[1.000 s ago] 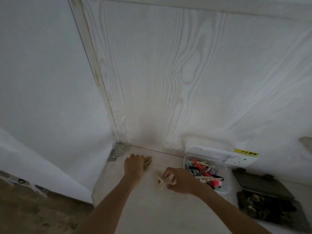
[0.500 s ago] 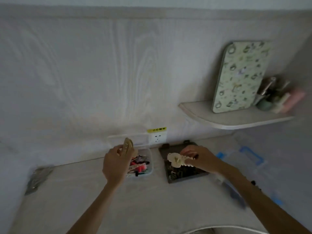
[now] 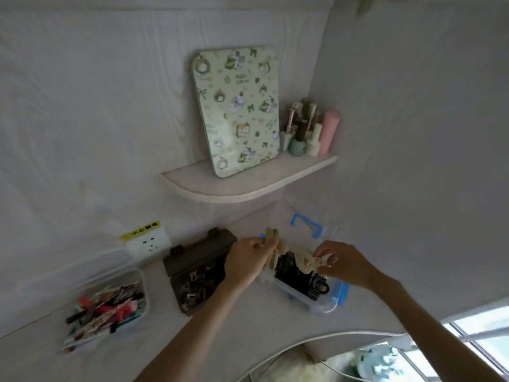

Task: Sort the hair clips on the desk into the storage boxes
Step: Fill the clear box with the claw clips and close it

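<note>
My left hand (image 3: 248, 264) grips a beige claw hair clip (image 3: 272, 241) and my right hand (image 3: 343, 264) grips a cream claw hair clip (image 3: 307, 261). Both hands hover over a clear storage box with blue latches (image 3: 327, 303) that holds dark clips. Left of it lies a dark brown box (image 3: 192, 260) with small clips inside and its lid open. Further left stands a clear box (image 3: 143, 282) full of colourful flat clips.
A curved shelf (image 3: 242, 188) above the desk carries a patterned green mirror (image 3: 237, 111) and several cosmetic bottles (image 3: 308, 130). A wall socket with a yellow label (image 3: 147, 241) sits behind the boxes. The desk's curved front edge (image 3: 316, 337) runs at the lower right, by a window.
The view swung right from the desk's left corner. Both hands carried their clips rightwards, past the colourful and brown boxes, to above the blue-latched box.
</note>
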The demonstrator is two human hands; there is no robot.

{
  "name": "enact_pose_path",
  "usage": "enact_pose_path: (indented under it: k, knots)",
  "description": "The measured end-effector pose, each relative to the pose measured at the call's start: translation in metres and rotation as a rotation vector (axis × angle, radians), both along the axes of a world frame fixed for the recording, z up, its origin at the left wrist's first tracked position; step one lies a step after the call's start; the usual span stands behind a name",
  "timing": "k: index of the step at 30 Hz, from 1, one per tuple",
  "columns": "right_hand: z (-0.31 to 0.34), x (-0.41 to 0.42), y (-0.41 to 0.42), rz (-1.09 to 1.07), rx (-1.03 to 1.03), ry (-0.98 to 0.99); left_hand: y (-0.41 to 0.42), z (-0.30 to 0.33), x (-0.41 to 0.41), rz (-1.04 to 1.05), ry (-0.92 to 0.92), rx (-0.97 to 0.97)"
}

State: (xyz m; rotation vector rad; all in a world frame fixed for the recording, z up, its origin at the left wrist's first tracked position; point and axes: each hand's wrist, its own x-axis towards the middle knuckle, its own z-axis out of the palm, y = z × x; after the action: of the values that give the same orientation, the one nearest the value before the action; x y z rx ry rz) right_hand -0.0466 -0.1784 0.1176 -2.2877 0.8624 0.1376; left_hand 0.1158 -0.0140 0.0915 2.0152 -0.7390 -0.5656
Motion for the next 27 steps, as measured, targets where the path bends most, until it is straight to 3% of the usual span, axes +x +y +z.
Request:
enact_pose_path:
  k: [3,6,12,18,23,27]
  knots:
    - [-0.01,-0.007,0.0,-0.072,-0.165,0.063,-0.025,-0.017,-0.014,-0.173,-0.333,0.343]
    - [-0.013,0.001,0.01,-0.096,-0.25,0.186,-0.035,-0.022,-0.021,-0.184,-0.572,0.478]
    - [-0.029,0.025,0.021,-0.085,-0.433,0.33,-0.035,-0.026,-0.022,-0.239,-0.666,0.443]
    - [-0.029,0.031,0.006,0.024,-0.438,0.48,-0.027,-0.026,-0.016,-0.41,-0.738,0.44]
    - [0.005,0.043,0.016,0.055,-0.459,0.337,0.02,-0.007,0.004,-0.161,-0.734,0.218]
    - [0.021,0.088,0.071,0.291,-0.109,0.097,0.096,-0.01,0.03,0.14,-0.617,0.245]
